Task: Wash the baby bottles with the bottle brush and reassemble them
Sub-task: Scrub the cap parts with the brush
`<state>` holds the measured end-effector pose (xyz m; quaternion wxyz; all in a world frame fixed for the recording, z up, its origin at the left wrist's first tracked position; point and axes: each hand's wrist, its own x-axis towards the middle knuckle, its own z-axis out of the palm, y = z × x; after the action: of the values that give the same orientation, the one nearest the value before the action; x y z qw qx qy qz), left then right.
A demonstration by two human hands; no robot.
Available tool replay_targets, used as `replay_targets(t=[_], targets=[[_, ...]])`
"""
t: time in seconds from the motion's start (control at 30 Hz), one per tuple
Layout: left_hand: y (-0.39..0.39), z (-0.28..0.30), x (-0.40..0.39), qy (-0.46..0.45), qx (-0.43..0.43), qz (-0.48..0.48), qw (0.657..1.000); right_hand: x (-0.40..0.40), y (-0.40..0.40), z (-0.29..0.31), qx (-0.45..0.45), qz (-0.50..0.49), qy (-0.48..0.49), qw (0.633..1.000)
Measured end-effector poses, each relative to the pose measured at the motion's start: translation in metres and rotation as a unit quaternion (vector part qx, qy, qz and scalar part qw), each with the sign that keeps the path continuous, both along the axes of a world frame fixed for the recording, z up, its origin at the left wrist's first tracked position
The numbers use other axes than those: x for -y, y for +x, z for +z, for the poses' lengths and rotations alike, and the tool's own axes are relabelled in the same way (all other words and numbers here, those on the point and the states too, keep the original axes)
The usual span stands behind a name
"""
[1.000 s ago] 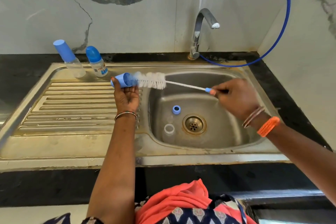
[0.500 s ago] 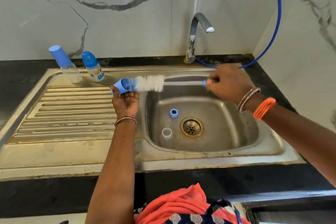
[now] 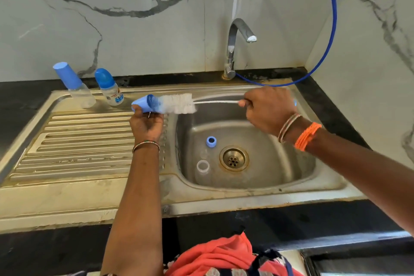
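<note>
Blue bottle cap (image 3: 143,104) held on its side above the sink's (image 3: 94,192) drainboard edge, just left of the basin, open end facing right. White bristle head of bottle brush (image 3: 179,103) pushed partway into cap mouth; wire stem running level to the right over the basin's back edge.

Left hand (image 3: 146,125) under the cap, palm up, fingers curled round it from below. Right hand (image 3: 267,108) closed round the brush handle over the basin's back right part; a sliver of blue handle end visible past the knuckles.

In the basin, left of the drain (image 3: 234,158): blue screw ring (image 3: 211,141) lying flat; clear open bottle (image 3: 203,169) nearer the front wall, mouth toward the camera.

At the drainboard's back left corner: two capped bottles, one clear with tall blue cap (image 3: 74,85) leaning left, one printed with rounded blue cap (image 3: 109,87), just beside each other.

Tap (image 3: 233,47) behind the basin, spout out over it. Blue hose (image 3: 331,29) looping from tap base up the wall.
</note>
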<state>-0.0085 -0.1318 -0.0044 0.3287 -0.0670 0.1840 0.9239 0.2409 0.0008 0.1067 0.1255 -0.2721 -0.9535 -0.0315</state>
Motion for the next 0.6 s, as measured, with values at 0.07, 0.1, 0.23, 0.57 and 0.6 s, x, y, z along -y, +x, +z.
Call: replay_targets(t=[0.07, 0.1, 0.23, 0.57, 0.6], targets=[[-0.002, -0.004, 0.005, 0.030, -0.036, -0.018, 0.999, -0.007, 0.000, 0.011, 0.082, -0.082, -0.451, 0.885], [-0.002, -0.005, 0.008, 0.029, -0.044, -0.021, 0.998, -0.011, -0.001, 0.012, 0.091, -0.115, -0.579, 0.802], [0.002, -0.011, 0.009, -0.009, -0.035, -0.009, 0.999, -0.011, 0.005, -0.007, 0.100, -0.055, -0.145, 0.983], [0.016, -0.010, -0.006, -0.108, 0.026, 0.007, 0.994, -0.013, 0.006, -0.005, 0.007, -0.035, -0.104, 0.994], [0.015, -0.008, -0.005, -0.088, 0.018, 0.005, 0.996, -0.015, 0.005, -0.003, 0.051, -0.071, -0.292, 0.952]])
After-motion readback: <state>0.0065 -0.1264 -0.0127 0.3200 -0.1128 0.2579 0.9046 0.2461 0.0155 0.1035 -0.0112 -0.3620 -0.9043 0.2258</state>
